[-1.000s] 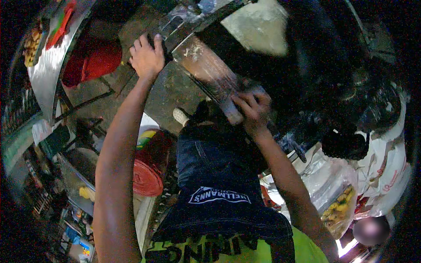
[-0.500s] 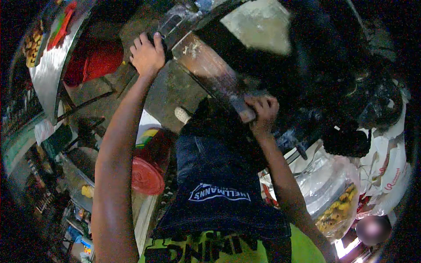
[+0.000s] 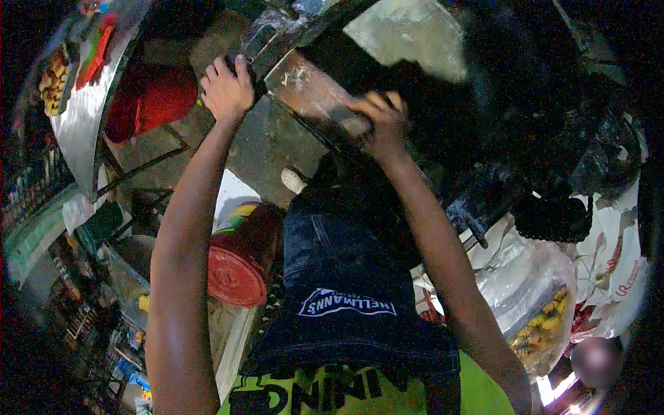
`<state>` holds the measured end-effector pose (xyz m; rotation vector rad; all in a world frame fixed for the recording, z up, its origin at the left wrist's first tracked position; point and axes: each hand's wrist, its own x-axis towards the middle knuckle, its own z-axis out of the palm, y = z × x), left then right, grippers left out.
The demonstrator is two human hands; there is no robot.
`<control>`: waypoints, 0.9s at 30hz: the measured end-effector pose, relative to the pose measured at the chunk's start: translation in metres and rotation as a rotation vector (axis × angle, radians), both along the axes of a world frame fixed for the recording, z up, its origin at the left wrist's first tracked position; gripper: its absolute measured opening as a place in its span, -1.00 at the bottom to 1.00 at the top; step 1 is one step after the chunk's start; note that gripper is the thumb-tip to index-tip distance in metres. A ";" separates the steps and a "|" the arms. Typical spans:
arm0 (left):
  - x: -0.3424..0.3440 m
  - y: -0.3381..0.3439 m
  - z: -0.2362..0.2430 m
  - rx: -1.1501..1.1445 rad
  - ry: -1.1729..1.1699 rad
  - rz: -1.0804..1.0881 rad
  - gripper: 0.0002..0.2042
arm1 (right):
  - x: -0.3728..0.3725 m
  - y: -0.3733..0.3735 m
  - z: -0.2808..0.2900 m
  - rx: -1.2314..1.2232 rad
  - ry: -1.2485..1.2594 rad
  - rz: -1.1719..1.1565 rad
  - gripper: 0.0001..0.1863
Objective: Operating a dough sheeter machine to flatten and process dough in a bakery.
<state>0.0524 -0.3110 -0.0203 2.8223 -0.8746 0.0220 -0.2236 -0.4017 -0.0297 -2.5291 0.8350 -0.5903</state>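
My left hand [image 3: 228, 91] is closed against a dark edge of the metal frame [image 3: 265, 43] at the upper left. A long, flat board [image 3: 308, 86], brownish with whitish smears, slants from that frame toward me. My right hand [image 3: 386, 123] lies over its nearer part, fingers bent on a pale, blunt-ended piece [image 3: 358, 125]. Whether this piece is loose or the board's own end cannot be made out. Beyond the board, a pale grey flat surface [image 3: 408, 38] shows beside deep shadow.
A red bucket [image 3: 238, 273] stands left of my dark apron [image 3: 346, 256]. A metal counter [image 3: 93, 114] with food on it curves along the left, near a red container [image 3: 155, 104]. At right are a clear bag of yellowish food [image 3: 543, 318], white plastic bags [image 3: 615, 263] and a black basket [image 3: 553, 220].
My right hand has moved up and left along the board, with the pale piece under its fingers. My left hand has shifted only slightly left.
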 end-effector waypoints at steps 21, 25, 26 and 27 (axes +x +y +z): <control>0.003 0.015 -0.001 -0.039 -0.033 -0.023 -0.47 | -0.055 0.031 0.010 0.124 0.066 -0.050 -0.56; 0.000 0.010 0.001 0.002 -0.024 -0.009 -0.47 | -0.015 0.007 0.004 0.079 0.080 0.041 -0.59; 0.004 0.007 -0.001 0.000 -0.026 -0.010 -0.47 | 0.004 0.000 0.005 0.107 0.072 0.065 -0.59; 0.005 0.002 -0.003 -0.018 -0.022 -0.025 -0.47 | 0.021 -0.007 0.005 0.105 0.079 0.058 -0.59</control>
